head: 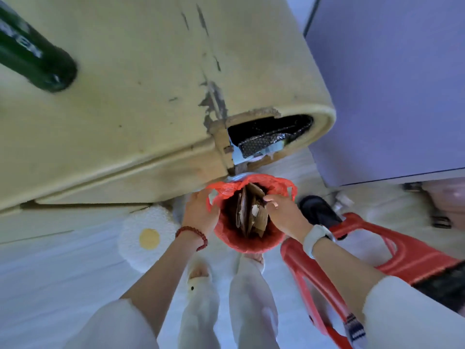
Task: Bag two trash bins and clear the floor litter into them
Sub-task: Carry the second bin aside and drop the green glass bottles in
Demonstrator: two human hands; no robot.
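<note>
Red-bagged round trash bin [247, 244] stands on the pale floor beside a worn cream table [141, 117], holding brown cardboard scraps [251, 212]. Left hand [200, 212] grips the bag's rim; right hand [283, 212] reaches in with curled fingers, whether pinching cardboard unclear.

Soft, even light filled the view, with a cool bluish cast over the pale floor [63, 273] and no hard shadows or glare. Wide-angle distortion bent the table [125, 96] edge and stretched the corners, and the dark green bottle [35, 51] at upper left was smeared by blur.
</note>
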